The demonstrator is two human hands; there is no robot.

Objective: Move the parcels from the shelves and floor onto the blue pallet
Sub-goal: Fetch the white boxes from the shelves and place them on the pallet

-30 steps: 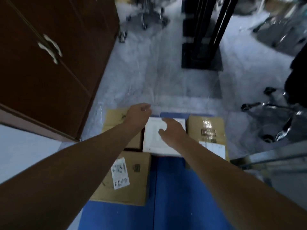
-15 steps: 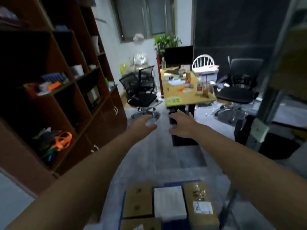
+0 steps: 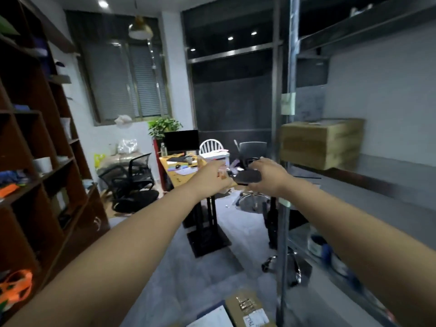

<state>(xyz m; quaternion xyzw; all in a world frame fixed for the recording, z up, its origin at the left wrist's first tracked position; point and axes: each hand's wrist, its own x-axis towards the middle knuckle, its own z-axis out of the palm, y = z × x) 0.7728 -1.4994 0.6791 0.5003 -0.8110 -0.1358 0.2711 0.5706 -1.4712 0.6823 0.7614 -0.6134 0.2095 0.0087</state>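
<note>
Hands: the left hand (image 3: 213, 177) and right hand (image 3: 266, 177) reach forward, near each other but apart, fingers loose, gripping nothing.
Next parcel: a brown cardboard parcel (image 3: 320, 142) sits untouched on the metal shelf (image 3: 389, 168) to the right.
Already moved: a taped brown parcel (image 3: 250, 310) and a white parcel (image 3: 212, 318) lie side by side at the bottom edge; the blue pallet beneath cannot be made out.
Step in hand: probably reaching for the shelf parcel.
Doing it well: turn right, grip both side faces, slide it out level, and keep clear of the upright post (image 3: 282, 232).
</note>
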